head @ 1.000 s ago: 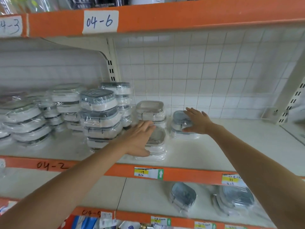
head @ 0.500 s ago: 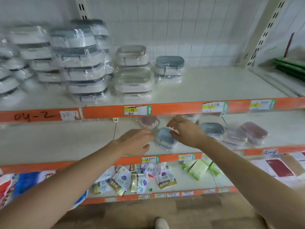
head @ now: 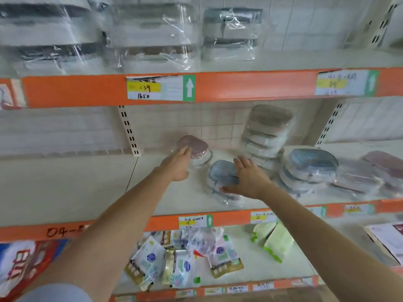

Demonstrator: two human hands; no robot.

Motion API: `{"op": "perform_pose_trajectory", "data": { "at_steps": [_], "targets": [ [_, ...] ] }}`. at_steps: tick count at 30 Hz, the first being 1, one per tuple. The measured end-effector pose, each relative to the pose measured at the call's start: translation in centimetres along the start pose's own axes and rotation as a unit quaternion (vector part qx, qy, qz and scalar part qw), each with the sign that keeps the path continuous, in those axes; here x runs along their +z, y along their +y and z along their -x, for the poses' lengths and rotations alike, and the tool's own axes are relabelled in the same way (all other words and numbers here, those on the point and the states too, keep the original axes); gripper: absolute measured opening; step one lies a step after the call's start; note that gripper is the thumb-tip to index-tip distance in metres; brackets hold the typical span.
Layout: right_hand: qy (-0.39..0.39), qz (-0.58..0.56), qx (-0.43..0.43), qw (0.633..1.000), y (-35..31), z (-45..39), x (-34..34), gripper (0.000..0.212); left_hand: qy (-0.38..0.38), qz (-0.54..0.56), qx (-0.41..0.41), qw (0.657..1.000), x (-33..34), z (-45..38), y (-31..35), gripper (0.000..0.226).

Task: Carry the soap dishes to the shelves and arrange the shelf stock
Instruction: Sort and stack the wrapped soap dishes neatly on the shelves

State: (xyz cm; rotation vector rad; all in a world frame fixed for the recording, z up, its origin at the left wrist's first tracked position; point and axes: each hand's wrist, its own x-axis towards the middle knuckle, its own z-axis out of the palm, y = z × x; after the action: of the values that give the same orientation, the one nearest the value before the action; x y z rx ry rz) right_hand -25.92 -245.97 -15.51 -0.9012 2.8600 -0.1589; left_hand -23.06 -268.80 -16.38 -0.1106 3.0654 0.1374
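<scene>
Shelving with orange edges fills your view; one edge reads "04-" in marker, and a price tag shows "139" beside a green arrow. Wrapped soap dishes sit on the middle shelf. Your right hand lies open, fingers spread, on a blue soap dish. Your left hand, fingers extended, touches a pink soap dish.

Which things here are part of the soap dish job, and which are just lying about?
Part of the job: pink soap dish under the left hand; blue soap dish under the right hand; wrapped stack.

Lying about: sachets; green packs; price labels.
</scene>
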Motion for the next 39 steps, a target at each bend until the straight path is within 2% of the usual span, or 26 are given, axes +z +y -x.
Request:
{"op": "perform_pose_trajectory", "data": {
  "at_steps": [4, 8, 11, 16, 20, 23, 25, 29, 34, 39],
  "targets": [
    [-0.008, 0.022, 0.000, 1.000, 0.8, -2.3, 2.7, 0.119, 0.027, -0.068, -0.003, 0.997, 1.7, -5.4, -0.8, 0.089],
    [0.068, 0.036, -0.008, 0.997, 1.6, -3.3, 4.9, 0.107, 0.007, -0.116, 0.002, 0.993, 3.2, -8.4, -1.3, 0.083],
    [0.070, 0.024, -0.008, 0.997, 1.7, -3.7, 5.1, 0.105, 0.023, -0.177, 0.016, 0.984, 3.1, -9.5, -1.3, 0.076],
    [0.050, 0.027, 0.006, 0.998, 1.5, -3.6, 4.6, 0.106, 0.055, -0.216, 0.041, 0.974, 1.7, -8.5, -0.9, 0.094],
    [0.050, 0.008, 0.020, 0.999, 0.9, -2.2, 3.3, 0.105, 0.033, -0.178, 0.015, 0.983, 0.8, -5.2, -0.1, 0.101],
    [0.034, 0.004, 0.025, 0.999, 0.1, 0.9, 2.0, 0.102, -0.022, -0.080, -0.017, 0.996, 0.4, -1.1, 0.6, 0.105],
    [0.010, -0.007, 0.034, 0.999, -0.6, 4.1, 0.9, 0.099, -0.067, -0.032, -0.014, 0.997, -0.5, 2.5, 1.3, 0.102],
    [-0.029, -0.026, 0.049, 0.998, -2.1, 11.7, -2.6, 0.101, -0.118, -0.009, 0.019, 0.993, -3.8, 10.0, 3.5, 0.096],
    [-0.020, -0.030, 0.051, 0.998, -3.6, 19.4, -10.0, 0.102, -0.114, 0.010, 0.071, 0.991, -10.8, 17.4, 6.1, 0.102],
    [0.014, -0.021, 0.046, 0.999, -4.7, 22.6, -17.6, 0.106, -0.066, 0.007, 0.106, 0.992, -19.6, 21.5, 7.7, 0.096]
  ]
}}
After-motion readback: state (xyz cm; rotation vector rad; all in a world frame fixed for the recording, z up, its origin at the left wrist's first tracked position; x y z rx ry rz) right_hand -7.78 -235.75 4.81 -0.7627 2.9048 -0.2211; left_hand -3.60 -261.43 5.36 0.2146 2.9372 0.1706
